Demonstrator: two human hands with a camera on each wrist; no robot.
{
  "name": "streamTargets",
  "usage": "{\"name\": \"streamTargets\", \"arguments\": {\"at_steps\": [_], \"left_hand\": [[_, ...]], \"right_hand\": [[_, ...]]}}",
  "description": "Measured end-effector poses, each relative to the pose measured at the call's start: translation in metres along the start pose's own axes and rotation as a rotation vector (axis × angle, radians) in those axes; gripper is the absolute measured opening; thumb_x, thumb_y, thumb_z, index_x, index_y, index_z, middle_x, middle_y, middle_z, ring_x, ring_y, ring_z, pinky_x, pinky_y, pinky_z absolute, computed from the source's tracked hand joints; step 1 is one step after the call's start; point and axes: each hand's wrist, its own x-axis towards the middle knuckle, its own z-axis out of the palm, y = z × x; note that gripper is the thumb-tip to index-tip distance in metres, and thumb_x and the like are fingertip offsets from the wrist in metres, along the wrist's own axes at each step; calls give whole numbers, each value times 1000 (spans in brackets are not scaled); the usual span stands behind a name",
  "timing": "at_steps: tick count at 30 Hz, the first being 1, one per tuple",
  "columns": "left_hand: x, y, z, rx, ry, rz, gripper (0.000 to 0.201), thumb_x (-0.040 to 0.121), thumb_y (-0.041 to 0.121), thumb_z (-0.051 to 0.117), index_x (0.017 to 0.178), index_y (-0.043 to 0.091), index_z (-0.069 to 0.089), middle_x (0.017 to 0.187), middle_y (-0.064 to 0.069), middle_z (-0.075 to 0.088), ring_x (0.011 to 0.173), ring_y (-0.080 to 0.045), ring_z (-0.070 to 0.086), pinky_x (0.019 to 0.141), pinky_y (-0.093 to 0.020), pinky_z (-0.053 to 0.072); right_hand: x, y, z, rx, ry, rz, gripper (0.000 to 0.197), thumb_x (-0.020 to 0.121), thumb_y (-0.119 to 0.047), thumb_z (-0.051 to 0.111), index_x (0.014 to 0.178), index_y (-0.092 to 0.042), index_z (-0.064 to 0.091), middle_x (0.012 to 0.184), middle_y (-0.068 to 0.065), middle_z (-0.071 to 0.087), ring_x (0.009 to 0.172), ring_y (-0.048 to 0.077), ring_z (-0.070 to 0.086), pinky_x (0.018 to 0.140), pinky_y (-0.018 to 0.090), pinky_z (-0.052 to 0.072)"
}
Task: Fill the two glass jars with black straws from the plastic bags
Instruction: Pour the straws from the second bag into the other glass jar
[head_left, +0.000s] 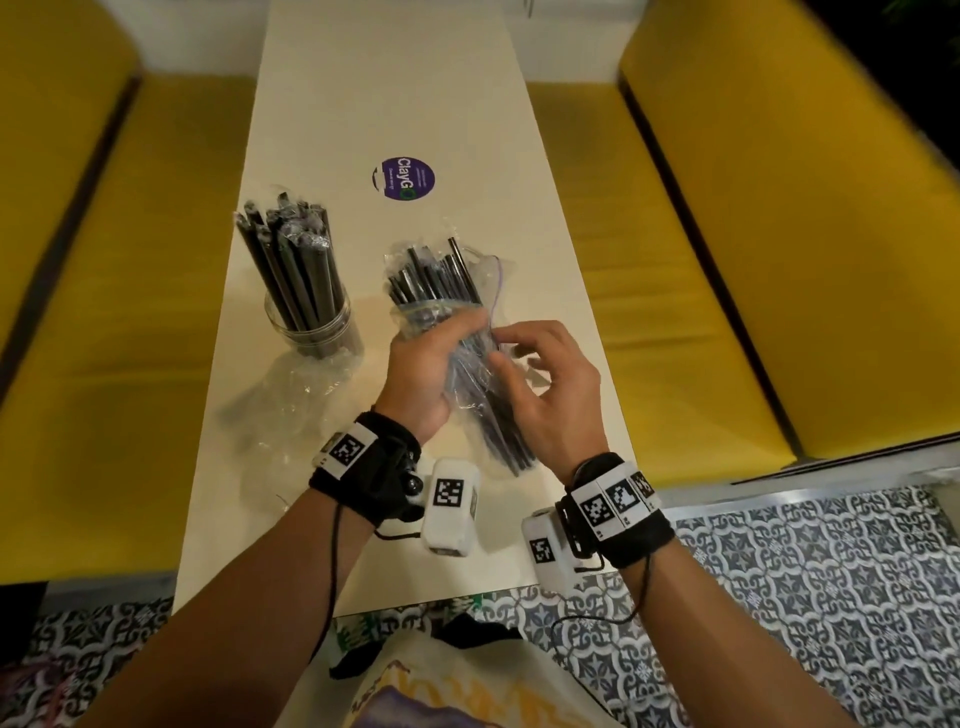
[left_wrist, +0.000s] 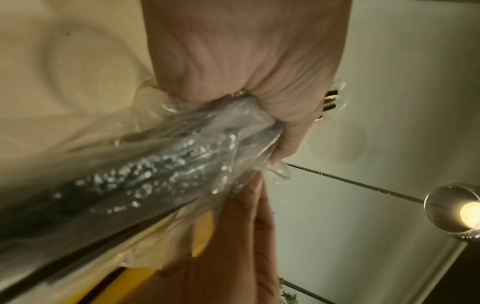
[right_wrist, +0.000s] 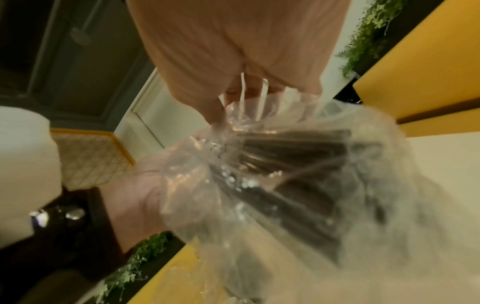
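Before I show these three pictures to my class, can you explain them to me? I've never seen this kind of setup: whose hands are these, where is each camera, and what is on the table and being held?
No machine here: a person works bare-handed, wearing a head camera and one on each wrist. The head view looks down at a pale table. The other two are close-ups from the wrists. On the table stand a glass jar packed with black straws, an empty crumpled bag and a purple sticker. The left hand grips a plastic bag of straws; the right hand pinches its plastic, apparently to open it.
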Motion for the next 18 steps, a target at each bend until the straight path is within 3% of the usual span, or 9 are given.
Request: {"name": "streamTargets", "arguments": {"at_steps": [3, 5, 7, 9, 12, 14, 16, 18], "left_hand": [[2, 7, 9, -26, 2, -92, 27, 88, 10, 84, 111, 6, 71, 93, -16, 67, 83, -34, 69, 71, -43, 62], [2, 18, 19, -51, 60, -146, 40, 75, 18, 90, 108, 8, 71, 98, -20, 65, 90, -38, 69, 81, -50, 61], [5, 30, 26, -59, 96, -114, 17, 79, 21, 82, 81, 13, 67, 85, -13, 67, 82, -32, 69, 84, -48, 57], [6, 36, 33, -93, 123, -94, 26, 88, 19, 70, 65, 18, 59, 74, -6, 66, 70, -27, 68, 82, -44, 55], [2, 37, 49, -166, 112, -97, 22, 93, 18, 60, 73, 13, 65, 79, -12, 76, 72, -30, 73, 81, -42, 58], [0, 32, 56, -229, 160, -110, 42, 100, 17, 52, 64, 10, 72, 80, -16, 78, 76, -33, 75, 85, -47, 59], [-5, 29, 66, -258, 179, -126, 43, 101, 18, 51, 66, 9, 74, 89, -20, 78, 88, -38, 74, 99, -57, 57], [-7, 21, 74, -317, 206, -135, 25, 102, 18, 53, 94, 4, 72, 109, -26, 77, 102, -42, 73, 108, -62, 52]], "right_hand": [[2, -4, -4, -7, -22, 7, 19, 101, -24, 69, 117, -15, 75, 115, -3, 72, 100, 7, 67, 86, 24, 56], [0, -7, -11, 26, -22, 23, 30, 100, -28, 69, 127, -14, 68, 121, -6, 72, 108, 2, 67, 91, 20, 55], [-8, -7, -19, 104, 68, 13, 41, 95, -23, 75, 129, -6, 63, 121, -2, 70, 110, -2, 66, 88, 13, 53], [-14, -6, -26, 187, 190, -13, 45, 91, -18, 80, 128, -1, 62, 120, 2, 69, 110, 2, 68, 87, 16, 55], [-10, -14, -32, 309, 364, -79, 51, 87, -15, 80, 128, 5, 56, 129, 19, 64, 120, 27, 66, 97, 28, 54], [2, -20, -34, 408, 477, -81, 50, 85, -7, 83, 125, 3, 53, 128, 25, 60, 121, 36, 62, 99, 28, 53], [14, -28, -31, 494, 553, -45, 44, 87, -6, 82, 120, -1, 55, 120, 20, 62, 108, 26, 67, 88, 30, 58], [26, -36, -26, 575, 615, 4, 34, 92, -7, 76, 119, -2, 56, 116, 16, 63, 96, 14, 68, 77, 30, 60]]}}
